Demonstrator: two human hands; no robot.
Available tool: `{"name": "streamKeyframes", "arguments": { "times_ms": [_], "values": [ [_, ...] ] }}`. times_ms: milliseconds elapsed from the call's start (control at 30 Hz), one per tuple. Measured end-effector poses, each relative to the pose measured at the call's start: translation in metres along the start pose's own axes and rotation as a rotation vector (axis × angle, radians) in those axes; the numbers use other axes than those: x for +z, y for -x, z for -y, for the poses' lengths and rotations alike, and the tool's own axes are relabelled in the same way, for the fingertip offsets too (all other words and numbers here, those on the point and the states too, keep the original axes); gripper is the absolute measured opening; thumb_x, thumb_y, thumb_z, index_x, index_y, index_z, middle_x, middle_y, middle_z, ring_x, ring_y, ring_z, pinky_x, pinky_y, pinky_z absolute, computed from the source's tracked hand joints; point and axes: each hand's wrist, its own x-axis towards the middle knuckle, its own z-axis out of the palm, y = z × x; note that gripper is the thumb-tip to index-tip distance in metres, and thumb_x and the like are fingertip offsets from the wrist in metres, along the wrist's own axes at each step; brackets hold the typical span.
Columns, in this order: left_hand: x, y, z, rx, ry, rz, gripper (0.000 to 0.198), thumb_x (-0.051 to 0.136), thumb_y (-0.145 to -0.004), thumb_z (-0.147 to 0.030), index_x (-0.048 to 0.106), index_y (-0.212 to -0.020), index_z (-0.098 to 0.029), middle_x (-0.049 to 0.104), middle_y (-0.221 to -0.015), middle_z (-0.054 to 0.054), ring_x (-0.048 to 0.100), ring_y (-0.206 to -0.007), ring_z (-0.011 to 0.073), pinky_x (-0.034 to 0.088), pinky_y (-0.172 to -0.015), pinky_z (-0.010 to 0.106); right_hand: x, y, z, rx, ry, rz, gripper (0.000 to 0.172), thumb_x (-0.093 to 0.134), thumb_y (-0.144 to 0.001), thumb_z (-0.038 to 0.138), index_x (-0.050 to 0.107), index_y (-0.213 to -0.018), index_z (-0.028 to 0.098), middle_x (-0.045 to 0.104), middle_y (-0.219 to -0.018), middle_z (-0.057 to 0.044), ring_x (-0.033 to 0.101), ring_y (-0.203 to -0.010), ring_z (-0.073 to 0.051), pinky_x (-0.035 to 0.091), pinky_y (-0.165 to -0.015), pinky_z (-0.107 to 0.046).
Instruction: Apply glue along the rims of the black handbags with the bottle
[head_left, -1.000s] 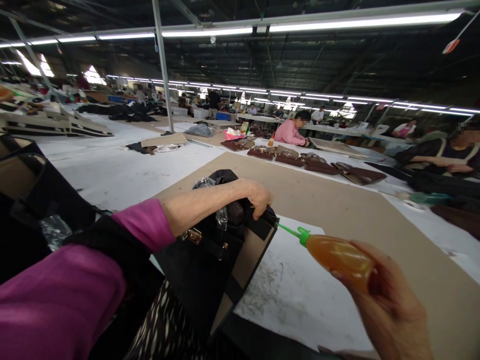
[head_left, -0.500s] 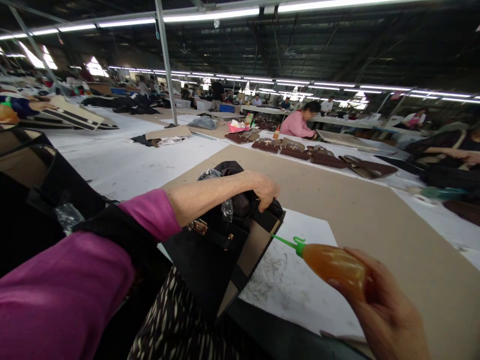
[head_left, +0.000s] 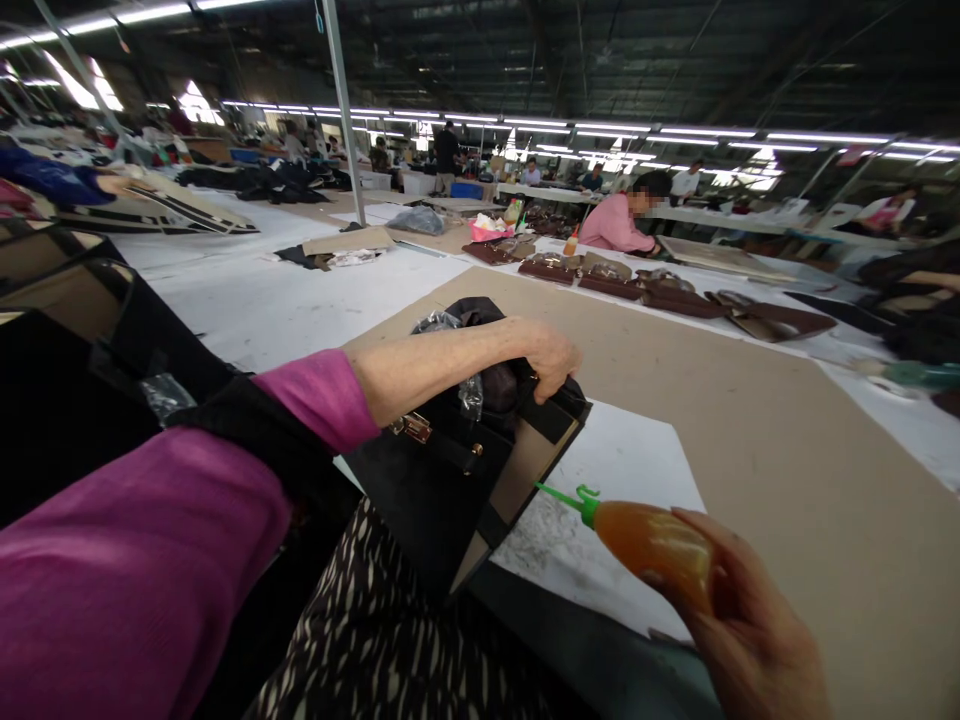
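Note:
A black handbag (head_left: 442,490) with gold-coloured fittings leans tilted at the table's edge, its beige side panel (head_left: 517,470) turned to the right. My left hand (head_left: 553,358) is closed on the bag's upper right edge; its fingertips are partly hidden. Clear plastic wrap (head_left: 471,397) covers parts near the handle. In my right hand (head_left: 750,610) is a squeeze bottle (head_left: 656,545) of amber liquid, held sideways. Its thin green nozzle (head_left: 561,494) points left, with the tip at the side panel's edge.
White paper (head_left: 622,470) lies under the bag on brown board (head_left: 780,450). More black bags (head_left: 82,330) stand at left. Brown bag pieces (head_left: 622,285) line the table beyond, where a person in pink (head_left: 611,222) bends over. Another person's sleeve (head_left: 52,175) shows far left.
The bottle's nozzle tip has moved down along the edge of the bag's side panel. My left hand keeps its grip on the bag. The whole view has shifted slightly.

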Motion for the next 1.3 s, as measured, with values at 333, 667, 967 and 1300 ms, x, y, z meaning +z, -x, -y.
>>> {"name": "streamKeyframes", "arguments": {
  "times_ms": [333,667,967,1300],
  "values": [
    [0.001,0.002,-0.005,-0.032,-0.057,-0.009,0.035,0.075,-0.061,-0.010,0.074,-0.096,-0.012,0.063,-0.068,0.002,0.058,-0.079,0.0243,0.045,-0.079,0.038,0.017,0.016,0.015,0.170,-0.110,-0.003,0.046,0.069,-0.078,0.054,0.061,-0.114,0.026,0.065,-0.112,-0.003,0.064,-0.093,-0.025,0.054,-0.078,-0.027],
    [0.000,0.003,-0.004,-0.029,-0.049,-0.051,0.039,0.076,-0.058,-0.008,0.075,-0.096,-0.012,0.064,-0.069,0.004,0.059,-0.080,0.0257,0.043,-0.078,0.038,0.028,0.020,0.003,0.060,-0.089,0.123,0.043,0.071,-0.079,0.050,0.060,-0.114,0.027,0.068,-0.105,0.000,0.066,-0.087,-0.021,0.052,-0.076,-0.022],
    [0.000,0.035,-0.017,-0.054,-0.132,-0.134,0.030,0.072,-0.063,-0.005,0.073,-0.092,-0.011,0.064,-0.072,0.003,0.059,-0.080,0.0233,0.043,-0.076,0.034,0.032,0.033,-0.003,0.285,-0.311,0.135,0.056,0.077,-0.072,0.048,0.059,-0.118,0.024,0.067,-0.106,-0.003,0.065,-0.088,-0.024,0.055,-0.076,-0.026],
    [-0.045,0.097,-0.008,-0.118,-0.239,-0.447,0.026,0.064,-0.062,-0.003,0.073,-0.085,-0.009,0.063,-0.076,0.005,0.059,-0.095,0.0289,0.040,-0.083,0.034,0.032,0.008,0.013,0.468,-0.886,-0.054,0.056,0.080,-0.072,0.040,0.056,-0.117,0.018,0.065,-0.111,-0.011,0.063,-0.100,-0.031,0.057,-0.081,-0.041]
  ]
}}
